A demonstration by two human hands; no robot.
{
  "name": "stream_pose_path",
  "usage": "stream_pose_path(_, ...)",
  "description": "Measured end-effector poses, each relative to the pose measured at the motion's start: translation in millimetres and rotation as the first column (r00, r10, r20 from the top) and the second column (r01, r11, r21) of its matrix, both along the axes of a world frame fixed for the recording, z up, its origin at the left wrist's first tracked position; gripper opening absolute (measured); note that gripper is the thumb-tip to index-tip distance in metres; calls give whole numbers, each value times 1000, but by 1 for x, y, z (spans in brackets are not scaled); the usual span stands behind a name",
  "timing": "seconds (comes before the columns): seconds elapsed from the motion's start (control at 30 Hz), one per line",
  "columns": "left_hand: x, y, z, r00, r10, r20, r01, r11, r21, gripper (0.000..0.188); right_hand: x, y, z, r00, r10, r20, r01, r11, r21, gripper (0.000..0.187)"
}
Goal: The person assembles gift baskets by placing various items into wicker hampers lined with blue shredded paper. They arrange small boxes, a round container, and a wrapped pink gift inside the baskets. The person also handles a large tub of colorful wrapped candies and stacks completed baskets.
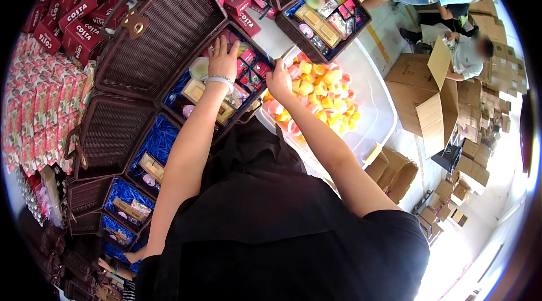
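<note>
In front of me, a dark brown wicker hamper point(164, 27) stands with its lid raised. Blue shredded paper lines it, and packed items lie inside, among them a gold-coloured box point(195, 91) and dark red-and-black small packets point(252, 75). My left hand point(223, 65), with a pale band at the wrist, reaches into it with fingers stretched out over the far contents. What lies under its fingertips is partly hidden. My right hand point(278, 82) is closed at the hamper's right rim, seemingly gripping the edge; its fingertips are partly hidden.
A clear plastic tub point(375, 95) of yellow and pink cups stands right. Another filled hamper point(322, 22) lies beyond. Dark red boxes point(84, 33) and floral packs point(45, 103) are piled left, above more open hampers point(113, 137). Cartons point(420, 86) and people occupy the right.
</note>
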State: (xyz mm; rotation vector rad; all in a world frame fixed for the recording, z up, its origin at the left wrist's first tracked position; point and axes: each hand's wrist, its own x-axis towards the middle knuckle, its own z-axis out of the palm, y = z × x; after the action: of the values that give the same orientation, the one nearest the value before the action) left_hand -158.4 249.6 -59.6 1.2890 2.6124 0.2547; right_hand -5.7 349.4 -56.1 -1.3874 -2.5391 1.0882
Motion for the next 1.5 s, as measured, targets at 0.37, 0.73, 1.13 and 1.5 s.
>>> stream_pose_path(0.37,-5,-25,14,994,-51,101,27,974,227,53,1,5,-10,999,39,35,-39,999,-21,37)
stream_pose_path(0.73,51,-98,35,1000,24,-21,-15,935,356,25,3,3,-1,994,49,96,-57,995,78,47)
stream_pose_path(1.13,74,-31,2,997,-79,25,77,995,63,15,4,7,-13,996,73,55,-77,994,74,46)
stream_pose_path(1.5,89,-72,44,953,-284,109,273,956,109,24,0,-19,30,975,220,-19,-178,836,519,39)
